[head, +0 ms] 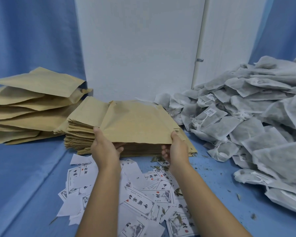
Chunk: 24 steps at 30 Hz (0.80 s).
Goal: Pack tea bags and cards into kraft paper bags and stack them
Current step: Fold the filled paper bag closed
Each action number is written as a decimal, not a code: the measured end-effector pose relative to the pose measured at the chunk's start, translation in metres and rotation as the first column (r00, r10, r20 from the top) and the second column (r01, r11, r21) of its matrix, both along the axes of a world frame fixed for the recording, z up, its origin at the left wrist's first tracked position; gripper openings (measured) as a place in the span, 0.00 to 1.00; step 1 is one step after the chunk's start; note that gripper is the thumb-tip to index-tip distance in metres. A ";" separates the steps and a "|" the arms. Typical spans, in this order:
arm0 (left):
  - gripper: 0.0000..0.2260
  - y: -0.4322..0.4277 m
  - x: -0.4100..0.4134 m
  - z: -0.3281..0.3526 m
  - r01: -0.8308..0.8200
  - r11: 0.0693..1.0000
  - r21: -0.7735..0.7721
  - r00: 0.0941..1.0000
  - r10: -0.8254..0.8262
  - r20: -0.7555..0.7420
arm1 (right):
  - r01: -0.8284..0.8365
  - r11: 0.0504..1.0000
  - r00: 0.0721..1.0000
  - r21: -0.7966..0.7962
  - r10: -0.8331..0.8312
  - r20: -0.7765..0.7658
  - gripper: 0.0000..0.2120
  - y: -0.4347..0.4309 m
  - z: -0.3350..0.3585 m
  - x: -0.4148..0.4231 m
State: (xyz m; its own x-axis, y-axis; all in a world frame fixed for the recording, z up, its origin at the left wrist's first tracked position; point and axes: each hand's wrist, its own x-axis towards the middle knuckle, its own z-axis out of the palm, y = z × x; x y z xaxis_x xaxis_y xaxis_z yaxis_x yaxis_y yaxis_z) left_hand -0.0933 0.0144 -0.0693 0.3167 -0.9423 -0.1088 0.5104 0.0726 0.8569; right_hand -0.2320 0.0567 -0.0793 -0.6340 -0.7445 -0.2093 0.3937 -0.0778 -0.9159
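A kraft paper bag (135, 124) is lifted off the top of a flat stack of empty kraft bags (80, 134) at the centre. My left hand (104, 147) grips its near left corner, thumb on top. My right hand (175, 147) grips its near right corner the same way. White printed cards (140, 199) lie scattered on the blue cloth under my forearms. A big heap of grey tea bags (246, 117) fills the right side. Filled kraft bags (29, 106) are stacked at the left.
A white board (140, 48) stands upright behind the stack, with blue curtain on both sides. Loose tea crumbs (210, 170) dot the blue cloth between the cards and the tea bag heap.
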 end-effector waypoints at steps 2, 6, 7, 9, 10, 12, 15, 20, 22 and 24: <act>0.10 0.000 0.000 0.004 0.090 0.996 -0.016 0.991 -0.091 -0.101 | -0.090 0.996 0.996 -0.015 0.091 0.013 0.15 0.001 0.001 0.002; 0.06 0.004 -0.007 0.011 0.236 0.970 -0.058 0.960 -0.242 -0.144 | -0.219 0.973 0.969 -0.077 0.226 0.100 0.11 0.002 0.003 0.006; 0.09 0.004 -0.007 0.011 0.249 0.967 -0.060 0.953 -0.255 -0.163 | -0.226 0.971 0.968 -0.077 0.233 0.097 0.09 0.003 0.004 0.006; 0.12 0.004 -0.005 0.012 0.254 0.965 -0.065 0.941 -0.262 -0.214 | -0.218 0.971 0.969 -0.094 0.227 0.095 0.06 0.004 0.007 0.008; 0.12 0.003 -0.003 0.012 0.249 0.966 -0.067 0.938 -0.257 -0.231 | -0.208 0.971 0.969 -0.118 0.221 0.112 0.05 0.005 0.009 0.010; 0.12 0.002 0.003 0.014 0.242 0.968 -0.070 0.935 -0.252 -0.250 | -0.190 0.968 0.964 -0.163 0.215 0.156 0.06 0.004 0.012 0.015; 0.12 -0.003 0.019 0.025 0.242 0.966 -0.096 0.928 -0.259 -0.266 | -0.230 0.954 0.953 -0.192 0.260 0.152 0.08 0.000 0.020 0.026; 0.12 -0.030 0.059 0.062 0.203 0.961 -0.191 0.889 -0.262 -0.375 | -0.358 0.887 0.893 -0.292 0.416 0.169 0.10 -0.034 0.059 0.059; 0.12 -0.044 0.077 0.080 0.161 0.947 -0.276 0.838 -0.279 -0.469 | -0.401 0.846 0.860 -0.351 0.480 0.174 0.14 -0.060 0.079 0.081; 0.12 -0.062 0.093 0.097 0.110 0.927 -0.359 0.796 -0.298 -0.526 | -0.427 0.818 0.828 -0.385 0.525 0.198 0.20 -0.089 0.099 0.108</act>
State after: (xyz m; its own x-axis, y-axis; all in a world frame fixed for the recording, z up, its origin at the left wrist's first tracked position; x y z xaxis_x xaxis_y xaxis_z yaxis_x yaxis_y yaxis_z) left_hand -0.0007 -0.0476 0.0280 0.0837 -0.9926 0.0878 0.9240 0.1103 0.3661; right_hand -0.1244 -0.0321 0.0193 -0.1309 -0.9910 -0.0273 0.6926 -0.0717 -0.7178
